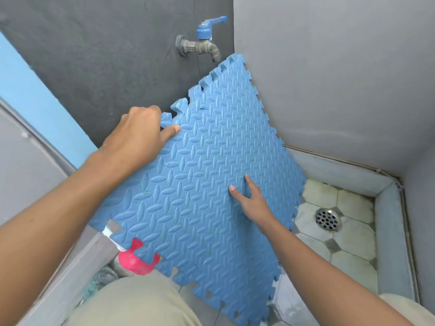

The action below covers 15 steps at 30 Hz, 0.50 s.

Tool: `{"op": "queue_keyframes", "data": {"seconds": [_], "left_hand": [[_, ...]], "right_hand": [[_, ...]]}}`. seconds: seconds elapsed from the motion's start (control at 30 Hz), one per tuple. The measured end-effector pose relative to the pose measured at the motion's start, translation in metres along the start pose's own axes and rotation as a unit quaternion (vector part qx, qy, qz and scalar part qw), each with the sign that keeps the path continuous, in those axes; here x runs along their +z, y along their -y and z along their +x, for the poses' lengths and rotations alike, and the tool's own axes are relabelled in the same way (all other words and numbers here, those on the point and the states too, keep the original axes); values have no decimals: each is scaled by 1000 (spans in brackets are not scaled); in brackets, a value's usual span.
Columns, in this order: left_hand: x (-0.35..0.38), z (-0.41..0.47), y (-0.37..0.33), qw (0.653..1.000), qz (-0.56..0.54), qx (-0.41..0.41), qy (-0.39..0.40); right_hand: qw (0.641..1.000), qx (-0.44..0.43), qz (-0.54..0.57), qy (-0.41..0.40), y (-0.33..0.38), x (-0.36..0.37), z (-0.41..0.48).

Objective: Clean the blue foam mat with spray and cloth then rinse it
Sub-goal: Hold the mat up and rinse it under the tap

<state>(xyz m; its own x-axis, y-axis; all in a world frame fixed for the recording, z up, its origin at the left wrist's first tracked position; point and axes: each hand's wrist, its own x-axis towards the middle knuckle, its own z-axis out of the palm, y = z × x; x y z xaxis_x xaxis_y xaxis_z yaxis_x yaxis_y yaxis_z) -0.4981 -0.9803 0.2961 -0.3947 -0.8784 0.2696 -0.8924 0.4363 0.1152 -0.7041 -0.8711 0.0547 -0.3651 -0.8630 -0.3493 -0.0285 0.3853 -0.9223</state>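
Observation:
The blue foam mat [200, 175], an interlocking tile with a raised oval pattern, is held tilted above the floor, its top corner just below the grey tap's spout [215, 55]. My left hand [138, 135] grips the mat's upper left edge, thumb on the front face. My right hand [249, 196] rests flat on the mat's face right of centre, fingers spread. No water runs from the tap. No cloth shows in either hand.
The tap has a blue lever handle [211, 22] on the dark wall. A tiled wash basin floor with a round metal drain [328, 218] lies at the right, bordered by a raised kerb [388, 231]. A pink object with a white neck [131, 260] peeks from under the mat's lower left.

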Motion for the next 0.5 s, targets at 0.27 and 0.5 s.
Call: {"op": "queue_keyframes", "data": {"seconds": [0.27, 0.5], "left_hand": [[-2, -8, -6, 983, 11, 124, -138], [-6, 24, -38, 951, -37, 236, -199]], "right_hand": [[1000, -22, -5, 5, -11, 8, 9], [999, -49, 1, -12, -25, -1, 15]]}}
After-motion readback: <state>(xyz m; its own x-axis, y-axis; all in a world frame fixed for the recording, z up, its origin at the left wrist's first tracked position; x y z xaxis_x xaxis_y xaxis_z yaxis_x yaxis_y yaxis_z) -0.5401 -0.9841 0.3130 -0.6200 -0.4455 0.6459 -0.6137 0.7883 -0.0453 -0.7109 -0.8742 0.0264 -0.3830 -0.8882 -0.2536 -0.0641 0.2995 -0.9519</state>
